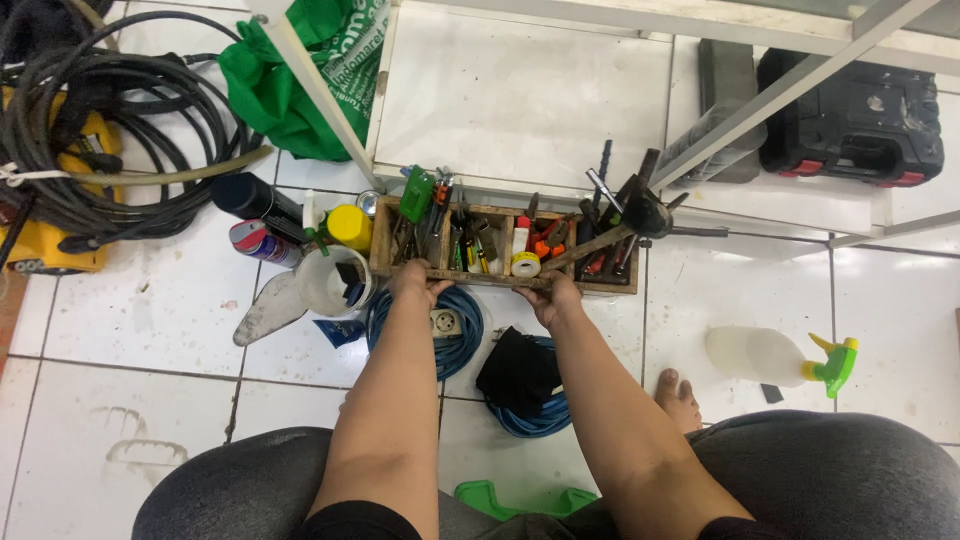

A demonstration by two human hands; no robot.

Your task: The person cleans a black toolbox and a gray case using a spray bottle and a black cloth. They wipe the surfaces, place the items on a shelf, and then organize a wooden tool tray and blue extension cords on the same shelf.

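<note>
The wooden tool tray (500,278), crammed with pliers, screwdrivers and a roll of tape, sits on the white tiled floor (160,310) against the foot of a white metal frame (320,100). The left hand (418,281) and right hand (549,296) each grip its near rim, fingers curled tight over the edge. A coiled blue cable (462,335) lies just beneath the hands, with a clear cup (325,283) beside the tray's left end and a spray bottle (775,357) well off to the right.

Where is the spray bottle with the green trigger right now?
In the head view, the spray bottle lies on its side on the white tiled floor, to the person's right, beyond the bare foot and right of the wooden toolbox.
</note>
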